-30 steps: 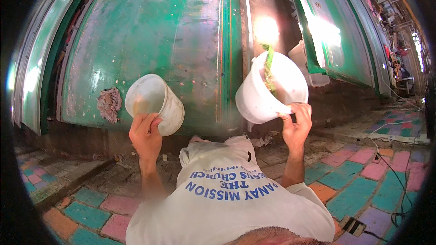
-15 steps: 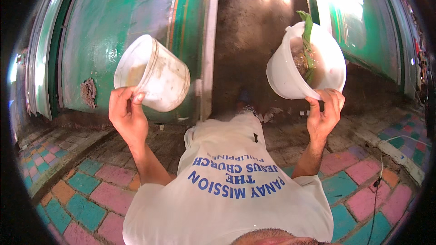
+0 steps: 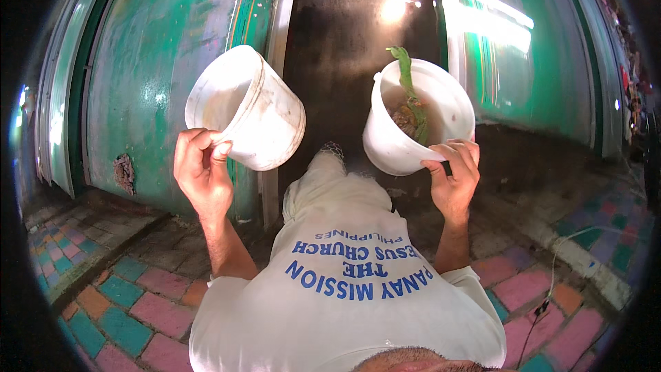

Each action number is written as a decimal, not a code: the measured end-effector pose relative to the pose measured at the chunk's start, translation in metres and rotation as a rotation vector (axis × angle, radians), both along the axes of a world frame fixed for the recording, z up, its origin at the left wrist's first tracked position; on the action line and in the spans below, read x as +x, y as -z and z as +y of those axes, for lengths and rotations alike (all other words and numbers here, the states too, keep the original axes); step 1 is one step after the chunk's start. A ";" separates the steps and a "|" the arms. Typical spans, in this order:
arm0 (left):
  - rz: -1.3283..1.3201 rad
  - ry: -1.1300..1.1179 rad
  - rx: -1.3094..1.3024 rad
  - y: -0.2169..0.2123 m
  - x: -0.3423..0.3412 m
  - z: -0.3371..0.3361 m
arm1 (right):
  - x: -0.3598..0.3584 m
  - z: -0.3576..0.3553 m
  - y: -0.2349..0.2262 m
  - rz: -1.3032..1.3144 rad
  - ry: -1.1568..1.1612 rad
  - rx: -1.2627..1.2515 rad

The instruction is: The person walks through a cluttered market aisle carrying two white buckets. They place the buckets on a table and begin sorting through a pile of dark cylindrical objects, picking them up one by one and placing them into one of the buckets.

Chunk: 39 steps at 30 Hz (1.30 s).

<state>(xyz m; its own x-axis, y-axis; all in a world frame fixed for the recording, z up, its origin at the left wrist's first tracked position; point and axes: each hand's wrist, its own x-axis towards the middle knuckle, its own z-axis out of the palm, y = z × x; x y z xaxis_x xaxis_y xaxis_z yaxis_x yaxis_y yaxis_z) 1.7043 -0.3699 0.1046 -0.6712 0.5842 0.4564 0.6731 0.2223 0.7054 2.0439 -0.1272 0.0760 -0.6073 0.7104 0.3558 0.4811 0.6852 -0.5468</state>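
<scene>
Head view: left hand (image 3: 201, 171) gripping rim of empty white tub (image 3: 246, 116), held up at left, tilted, mouth facing up-left, base toward lower right. Right hand (image 3: 454, 173) pinching near rim of second white tub (image 3: 413, 124), held up at right, mouth facing camera, near upright. Green stalk (image 3: 409, 89) inside, long axis running up out of rim. Green wall (image 3: 158, 76) behind; coloured paving (image 3: 117, 303) below.
</scene>
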 end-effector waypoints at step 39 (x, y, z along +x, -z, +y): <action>0.100 0.126 -0.026 0.000 -0.454 0.786 | -0.542 0.804 -0.004 0.223 -0.260 0.043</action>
